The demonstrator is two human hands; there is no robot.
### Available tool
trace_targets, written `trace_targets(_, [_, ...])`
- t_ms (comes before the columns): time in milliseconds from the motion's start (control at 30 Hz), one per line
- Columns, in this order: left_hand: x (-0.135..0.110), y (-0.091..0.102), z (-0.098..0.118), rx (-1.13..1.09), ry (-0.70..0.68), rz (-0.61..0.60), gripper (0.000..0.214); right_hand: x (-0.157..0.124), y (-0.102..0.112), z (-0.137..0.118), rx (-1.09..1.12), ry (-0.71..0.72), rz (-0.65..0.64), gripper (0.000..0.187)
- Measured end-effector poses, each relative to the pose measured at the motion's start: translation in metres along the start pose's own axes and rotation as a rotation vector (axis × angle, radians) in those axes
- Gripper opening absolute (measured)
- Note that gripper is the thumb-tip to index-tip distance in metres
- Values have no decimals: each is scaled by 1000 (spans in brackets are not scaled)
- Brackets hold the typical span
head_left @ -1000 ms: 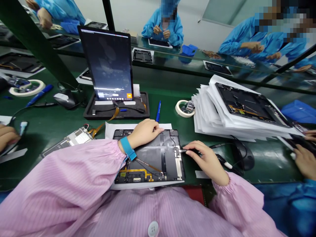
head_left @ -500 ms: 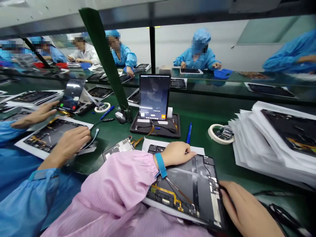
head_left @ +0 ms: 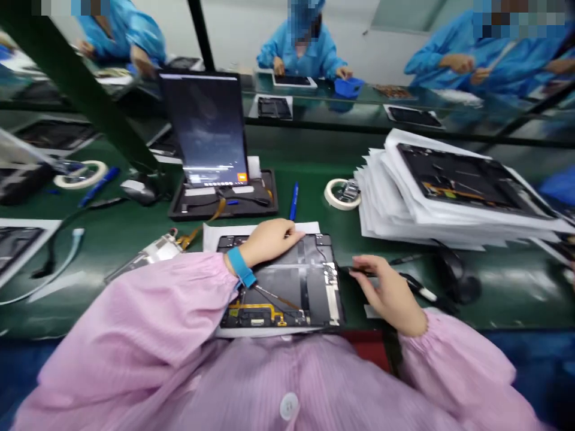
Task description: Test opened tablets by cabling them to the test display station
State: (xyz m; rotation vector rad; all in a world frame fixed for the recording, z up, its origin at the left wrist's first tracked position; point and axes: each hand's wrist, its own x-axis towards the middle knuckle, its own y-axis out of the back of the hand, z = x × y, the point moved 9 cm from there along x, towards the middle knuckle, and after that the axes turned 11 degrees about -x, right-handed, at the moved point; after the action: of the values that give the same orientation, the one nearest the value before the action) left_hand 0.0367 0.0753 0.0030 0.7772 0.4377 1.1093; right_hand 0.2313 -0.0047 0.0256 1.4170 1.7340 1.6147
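Note:
An opened tablet [head_left: 278, 281], its dark inner housing and yellow flex cable showing, lies face down on white sheets in front of me. My left hand [head_left: 268, 241], with a blue wrist strap, is closed over the tablet's far edge; its fingertips are partly hidden. Just off the tablet's right side, my right hand [head_left: 389, 293] pinches a black cable [head_left: 359, 271], whose tip points at that side. Whether the tip touches the tablet I cannot tell. A metal-cased part with an orange flex [head_left: 157, 251] lies left of the tablet, partly behind my sleeve.
A lit screen [head_left: 206, 131] stands in a black tray [head_left: 265, 206] behind the tablet. A blue pen [head_left: 293, 202] and tape roll [head_left: 341, 194] lie nearby. Paper-layered tablet housings [head_left: 471, 179] are stacked at right. A green post [head_left: 90, 90] slants at left. Co-workers sit opposite.
The view has swung right and down. My right hand has moved from lying along the tablet's right edge to pinching the black cable beside it. My left hand stays on the far edge.

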Motion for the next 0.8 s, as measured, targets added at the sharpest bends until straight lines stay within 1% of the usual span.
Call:
trace_targets(67, [1, -1, -1, -3, 6, -18, 40, -2, 7, -3, -20, 16, 57, 17])
trace_targets(100, [1, -1, -2, -3, 6, -28, 40, -3, 7, -6, -34, 41, 48, 17])
trace_targets(233, [0, -2, -2, 3, 7, -37, 40, 0, 0, -15, -95, 136, -59, 22])
trace_targets(300, [0, -2, -2, 3, 10, -31, 40, 1, -1, -17, -149, 171, -70, 21])
trace_targets(433, [0, -1, -3, -13, 19, -25, 40, 3, 1, -22, -209, 221, -6, 20])
trace_targets(533, [0, 0, -2, -35, 25, -24, 39, 3, 5, -27, -212, 227, 56, 17])
trace_targets(667, [2, -1, -4, -44, 32, -13, 39, 3, 4, -31, -193, 221, 85, 15])
trace_targets(800, [0, 0, 0, -48, 17, 31, 38, 0, -2, -24, -158, 214, 59, 18])
